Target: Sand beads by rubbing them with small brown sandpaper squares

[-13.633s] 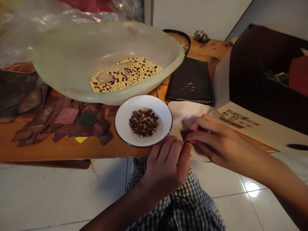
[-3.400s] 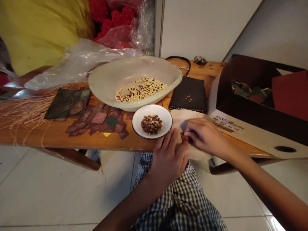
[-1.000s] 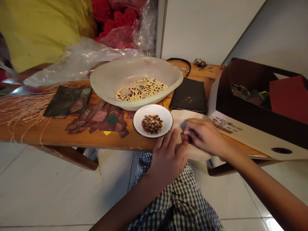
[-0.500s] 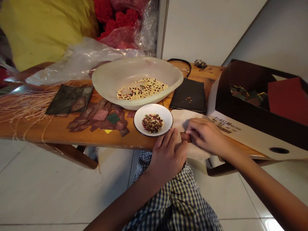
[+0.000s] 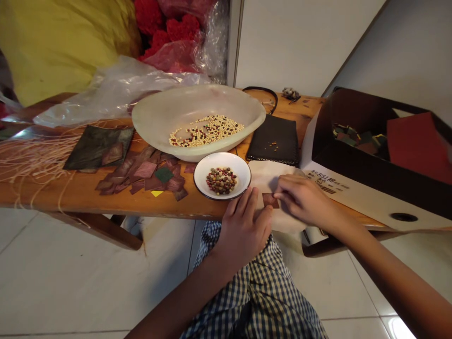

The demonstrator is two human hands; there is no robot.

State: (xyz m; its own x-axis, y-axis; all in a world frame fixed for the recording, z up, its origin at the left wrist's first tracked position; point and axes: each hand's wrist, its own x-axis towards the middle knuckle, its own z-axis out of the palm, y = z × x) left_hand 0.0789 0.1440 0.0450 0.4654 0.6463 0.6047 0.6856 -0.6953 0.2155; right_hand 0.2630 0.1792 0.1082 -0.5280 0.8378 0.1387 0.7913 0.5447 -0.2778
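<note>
1 bare left hand (image 5: 243,227), 1 bare right hand (image 5: 305,199). Lone flat brown rectangle (image 5: 269,200): 1. Round white dark-rimmed bowl (image 5: 201,175): 1. Large oval cream basin (image 5: 165,113): 1. Flat black rectangular pad (image 5: 271,133): 1. Open black-and-white cardboard box (image 5: 367,207): 1. Orange-brown wooden bench (image 5: 201,207): 1. Small round multicoloured beads (image 5: 221,181): 2 groups, too many to count. Overlapping flat brown scraps (image 5: 119,177): uncountable.

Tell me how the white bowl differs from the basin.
The bowl is smaller than the basin. The bowl is white with a dark rim; the basin is dull and pale, rim included. The bowl's beads are mostly brown and red, the basin's beads mostly cream. Both stand on the wooden bench.
</note>
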